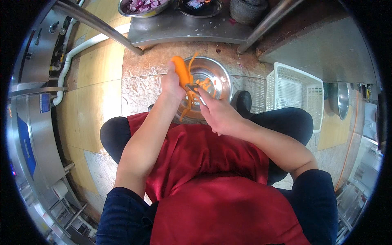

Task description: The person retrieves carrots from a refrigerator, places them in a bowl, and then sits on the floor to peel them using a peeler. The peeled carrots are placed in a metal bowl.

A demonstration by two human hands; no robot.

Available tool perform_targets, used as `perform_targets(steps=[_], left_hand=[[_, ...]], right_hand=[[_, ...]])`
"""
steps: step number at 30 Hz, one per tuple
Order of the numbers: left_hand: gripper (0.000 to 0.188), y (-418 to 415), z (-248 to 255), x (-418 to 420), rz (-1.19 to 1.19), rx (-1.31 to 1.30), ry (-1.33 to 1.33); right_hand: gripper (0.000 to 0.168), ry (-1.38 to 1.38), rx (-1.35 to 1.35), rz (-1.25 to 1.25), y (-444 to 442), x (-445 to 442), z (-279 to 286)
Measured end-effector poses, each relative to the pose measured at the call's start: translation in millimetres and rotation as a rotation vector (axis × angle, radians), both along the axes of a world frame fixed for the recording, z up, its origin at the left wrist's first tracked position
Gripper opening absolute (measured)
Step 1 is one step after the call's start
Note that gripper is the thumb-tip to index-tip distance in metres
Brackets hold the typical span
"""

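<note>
My left hand (pixel 172 82) is closed around a carrot (pixel 181 71), holding it tilted over a steel bowl (pixel 226 80). My right hand (pixel 221 114) grips the handle of a vegetable peeler (pixel 193 88), whose head lies at the near end of the carrot. Orange carrot peelings (pixel 204 83) lie in the bowl, and some long strips hang near the peeler and the carrot's side. The bowl rests on the floor between my feet, its near left part covered by my hands and forearms.
Ahead, a low steel shelf (pixel 190 32) carries a bowl of cut red onions (pixel 144 5), a dark round tray (pixel 200 13) with a phone, and a stone mortar (pixel 247 11). A white plastic basket (pixel 298 88) stands to my right, near another steel bowl (pixel 340 99). White piping (pixel 69 58) runs at left.
</note>
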State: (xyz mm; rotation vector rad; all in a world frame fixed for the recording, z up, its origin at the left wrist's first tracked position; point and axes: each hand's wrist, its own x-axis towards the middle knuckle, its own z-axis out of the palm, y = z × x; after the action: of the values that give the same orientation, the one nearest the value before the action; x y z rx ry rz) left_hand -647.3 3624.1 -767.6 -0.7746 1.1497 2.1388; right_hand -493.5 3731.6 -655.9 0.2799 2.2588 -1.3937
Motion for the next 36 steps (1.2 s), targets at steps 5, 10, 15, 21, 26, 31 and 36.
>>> perform_targets(steps=[5,10,15,21,26,31,36], left_hand=[[0.048,-4,-15,-6,-0.009,0.010,0.042],[0.049,-16,-33,-34,0.133,0.017,0.016],[0.047,-9,0,-15,-0.114,0.067,0.075],[0.046,-2,36,24,-0.358,0.120,0.145],[0.050,-1,42,29,-0.378,0.108,0.158],[0.053,-5,21,16,-0.244,0.000,0.145],[0.055,-1,16,2,-0.035,-0.023,0.067]], right_hand=[[0.053,0.171,0.105,0.036,4,5,-16],[0.055,0.197,0.130,0.082,-3,20,-36],[0.053,0.361,0.197,-0.083,20,3,-33],[0.052,0.153,0.023,-0.275,33,-17,1],[0.054,0.099,0.048,-0.249,24,-18,-4],[0.054,0.086,0.078,-0.054,6,-7,-2],[0.055,0.328,0.124,0.020,0,8,-39]])
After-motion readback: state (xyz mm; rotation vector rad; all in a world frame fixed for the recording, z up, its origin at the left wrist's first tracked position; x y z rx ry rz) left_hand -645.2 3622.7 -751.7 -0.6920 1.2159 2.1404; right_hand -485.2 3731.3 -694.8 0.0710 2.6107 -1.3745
